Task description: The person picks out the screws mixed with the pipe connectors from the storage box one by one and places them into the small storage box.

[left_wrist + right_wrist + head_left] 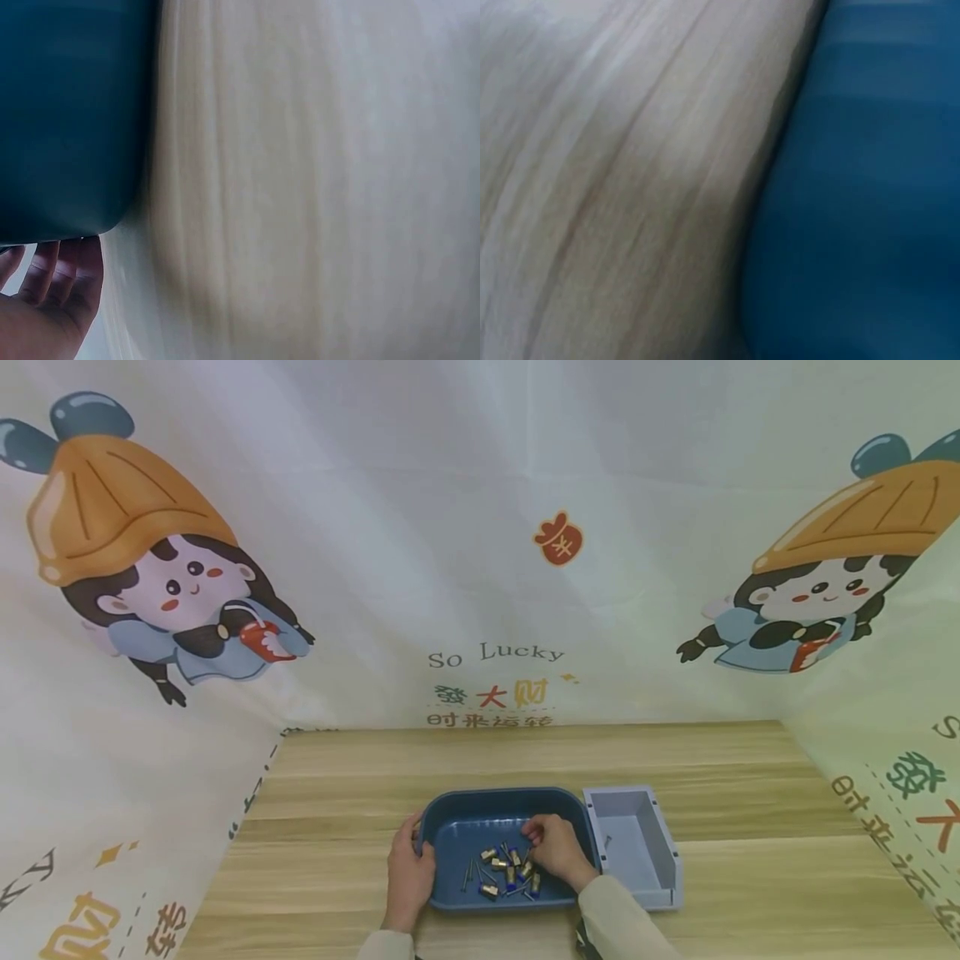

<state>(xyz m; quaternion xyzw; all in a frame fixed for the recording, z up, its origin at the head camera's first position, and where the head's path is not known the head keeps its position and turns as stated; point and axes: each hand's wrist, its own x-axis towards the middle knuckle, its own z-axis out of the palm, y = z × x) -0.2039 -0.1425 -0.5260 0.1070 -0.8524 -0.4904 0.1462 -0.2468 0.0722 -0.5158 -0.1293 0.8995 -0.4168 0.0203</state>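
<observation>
A dark blue tray [457,806] holds several brass fittings with blue ends [512,877] and several thin screws [467,875], gathered toward its near side. My left hand [410,868] grips the tray's left side, thumb at the rim and fingers along the outer wall. In the left wrist view, that hand's fingers [84,277] lie against the blue wall. My right hand [558,850] is over the right part of the tray, fingers bent down above the pieces. I cannot tell whether a screw is between its fingertips. The right wrist view has only the tray's outside [855,210] and tabletop.
Right beside the tray stands a grey bin [633,802] with one small screw [607,842] inside. Both are on a wood-grain table [337,777]. Printed cloth walls [480,610] enclose the table at the back and both sides.
</observation>
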